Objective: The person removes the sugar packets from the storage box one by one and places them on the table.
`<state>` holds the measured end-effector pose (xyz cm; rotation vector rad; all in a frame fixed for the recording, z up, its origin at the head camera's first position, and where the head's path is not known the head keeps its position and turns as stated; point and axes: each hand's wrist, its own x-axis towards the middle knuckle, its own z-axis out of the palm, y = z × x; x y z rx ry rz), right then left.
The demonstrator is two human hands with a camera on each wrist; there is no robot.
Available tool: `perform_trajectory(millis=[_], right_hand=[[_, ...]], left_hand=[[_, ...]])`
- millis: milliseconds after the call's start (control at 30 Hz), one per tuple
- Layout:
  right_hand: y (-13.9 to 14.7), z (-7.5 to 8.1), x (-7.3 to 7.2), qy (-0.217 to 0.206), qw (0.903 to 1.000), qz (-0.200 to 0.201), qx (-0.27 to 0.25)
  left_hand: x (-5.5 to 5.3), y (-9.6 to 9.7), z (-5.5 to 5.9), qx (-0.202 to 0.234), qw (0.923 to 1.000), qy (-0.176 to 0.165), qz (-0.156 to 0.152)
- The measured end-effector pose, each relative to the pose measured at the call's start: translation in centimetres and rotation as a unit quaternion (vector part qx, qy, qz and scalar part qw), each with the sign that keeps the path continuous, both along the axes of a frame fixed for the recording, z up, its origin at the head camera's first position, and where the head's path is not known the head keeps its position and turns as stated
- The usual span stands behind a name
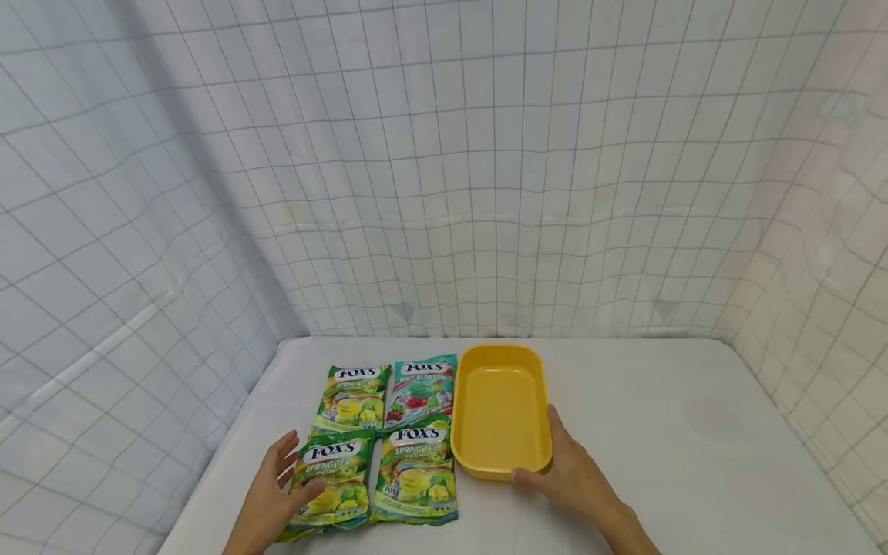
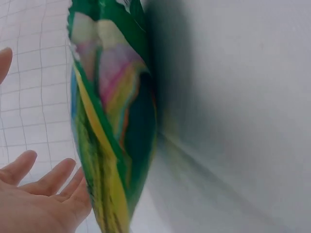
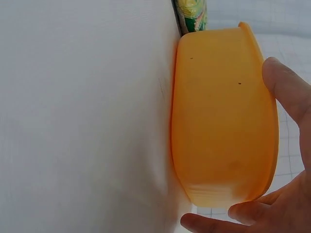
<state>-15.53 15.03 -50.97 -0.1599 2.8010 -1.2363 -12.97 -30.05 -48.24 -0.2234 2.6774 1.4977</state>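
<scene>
A yellow plastic tray [image 1: 501, 416] sits on the white table just right of the candy bags. My right hand [image 1: 572, 470] holds its near right corner, thumb at the near rim and fingers along the right side. The right wrist view shows the tray's outer wall [image 3: 223, 116] with the thumb [image 3: 284, 85] at the rim. My left hand [image 1: 277, 493] is beside the front left Spring Tea candy bag [image 1: 336, 478], thumb over its face and fingers spread. In the left wrist view that bag [image 2: 112, 121] appears edge-on beside the fingers.
A second Spring Tea bag [image 1: 416, 474] lies at front right of the group. Behind are another Spring Tea bag [image 1: 354, 397] and a teal Mint Blossom bag [image 1: 420, 391]. White gridded curtains [image 1: 486, 193] enclose the table [image 1: 666, 439] at the back and sides.
</scene>
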Motion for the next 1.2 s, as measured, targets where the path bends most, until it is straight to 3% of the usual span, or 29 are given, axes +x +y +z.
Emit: perform_trajectory(millis=[200,433,833,1200], right_hand=[[0.3,0.3,0.0,0.011,0.9999,0.007,-0.01],[0.8,1.0,0.1,0.013,0.9999,0.0,0.002],[1.2,1.6,0.0,0.061,0.9982,0.0,0.001],[1.4,1.6,0.0,0.14,0.9901,0.009,-0.005]], left_hand=[[-0.3,0.9,0.5,0.059,0.998,-0.005,0.019],[-0.6,2.2,1.0,0.081,0.9966,0.0,0.015],[-1.7,5.4,1.2,0.096,0.9937,0.055,-0.022],[-2.5,8.9,2.2,0.115,0.9859,0.096,-0.074]])
